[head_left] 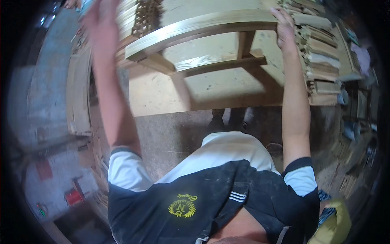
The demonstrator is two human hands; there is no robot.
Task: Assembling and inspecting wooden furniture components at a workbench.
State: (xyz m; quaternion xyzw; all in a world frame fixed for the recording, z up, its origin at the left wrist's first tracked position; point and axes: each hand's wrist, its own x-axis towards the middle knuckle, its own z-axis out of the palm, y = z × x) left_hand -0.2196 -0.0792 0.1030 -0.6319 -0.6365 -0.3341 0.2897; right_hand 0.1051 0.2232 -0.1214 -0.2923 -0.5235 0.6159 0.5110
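Shirt: nearest us is our dark-and-white shirt [219,195], leaning toward the work.
Floor: a strip of grey floor [162,134] shows between us and the table.
Table: we face a pale table [150,93], its bare near part crossed by shadows.
Wooden frame: the wooden frame [203,27] is on the table in front of us, seemingly on edge; two short pieces join its thick upper rail to a lower rail [219,65].
Right hand: our right hand [285,30] touches the right end of the upper rail, fingers bent about its corner; whether they grasp firmly or merely rest, we cannot tell.
Left hand: our left hand [102,20] is blurred beyond the frame's left end and looks apart from it; we cannot tell whether its fingers are released or clenched.
Frame work: we judge the step to be positioning or steadying the frame; the next move seems to call for the left fingers at its free end, with both ends kept level.
Stacks: wood pieces lie in a left stack [129,18] and a right stack [323,57], flanking the frame.
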